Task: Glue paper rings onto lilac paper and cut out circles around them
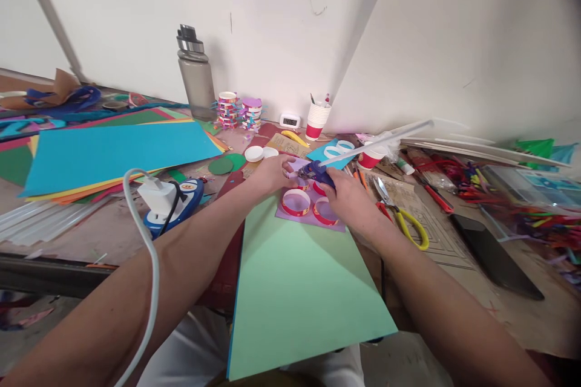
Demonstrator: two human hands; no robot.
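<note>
My right hand (351, 193) is wrapped round a blue hot glue gun (320, 174). A long, whitish glue stick (385, 142) sticks out of its back, up to the right. The nozzle points left, toward my left hand (273, 174), whose curled fingers grip the edge of a paper cup ring; the gun partly hides this ring. Below lies a purple sheet (284, 216) with several red-and-white rings on it, among them a front left ring (295, 213) and a front right ring (325, 218). The purple sheet rests on light green paper (308, 290).
Coloured paper sheets (122, 154) and a power strip with a white plug (158, 199) lie left. A bottle (196, 75), decorated cup stacks (227, 110), a small clock (289, 121) and stacked paper cups (318, 120) stand behind. Yellow-handled scissors (411, 227) and a black phone (494, 257) lie right.
</note>
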